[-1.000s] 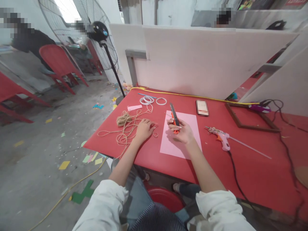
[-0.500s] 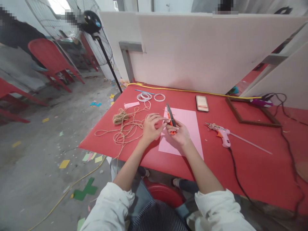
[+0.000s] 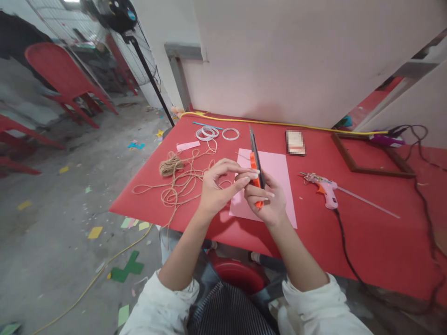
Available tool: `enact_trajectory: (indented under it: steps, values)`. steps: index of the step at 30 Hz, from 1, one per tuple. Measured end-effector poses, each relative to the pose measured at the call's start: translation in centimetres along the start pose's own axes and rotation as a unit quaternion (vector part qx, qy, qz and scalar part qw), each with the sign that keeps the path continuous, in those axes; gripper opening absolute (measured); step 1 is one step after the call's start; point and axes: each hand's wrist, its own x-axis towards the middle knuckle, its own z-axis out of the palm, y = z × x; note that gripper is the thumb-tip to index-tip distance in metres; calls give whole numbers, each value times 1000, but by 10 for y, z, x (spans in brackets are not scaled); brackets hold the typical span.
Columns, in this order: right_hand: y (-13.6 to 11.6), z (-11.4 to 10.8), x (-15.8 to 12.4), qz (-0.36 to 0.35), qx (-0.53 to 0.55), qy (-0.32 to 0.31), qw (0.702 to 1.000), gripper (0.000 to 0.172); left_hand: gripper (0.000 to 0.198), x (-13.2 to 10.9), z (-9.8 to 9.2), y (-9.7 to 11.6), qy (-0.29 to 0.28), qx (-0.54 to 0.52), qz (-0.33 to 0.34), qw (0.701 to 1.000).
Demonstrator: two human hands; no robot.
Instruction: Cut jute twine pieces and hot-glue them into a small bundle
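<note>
2 hands at knife, we log: jute twine point(image 3: 172, 165) left of centre | L hand point(image 3: 218, 188) half-curled, fingertips by knife, grip can't tell | R hand point(image 3: 265, 200) clenched on orange utility knife point(image 3: 256, 174), mid-frame, blade up, above pink sheet point(image 3: 277, 163) | step: knife handling; next needs firm L hold

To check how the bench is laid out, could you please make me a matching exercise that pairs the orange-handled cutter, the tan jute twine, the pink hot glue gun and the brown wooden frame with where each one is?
Things:
1. orange-handled cutter
2. tan jute twine
3. pink hot glue gun
4. brown wooden frame

Places:
A. On the red table, just right of the pink paper sheet
B. Lying flat towards the table's far right, beyond the glue gun
C. Held in the right hand, above the sheet
D. On the table, left of the left hand

Pairs: 1-C, 2-D, 3-A, 4-B
</note>
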Motion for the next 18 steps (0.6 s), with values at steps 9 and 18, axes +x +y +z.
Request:
enact_trajectory:
  steps: [9, 18]
  values:
    - [-5, -14, 4, -9, -45, -15, 999, 27, 20, 2, 4, -14, -1, 66, -15, 998]
    - [-5, -16, 4, -12, -61, -2, 998, 28, 17, 3, 7, -15, -1, 74, 1, 997]
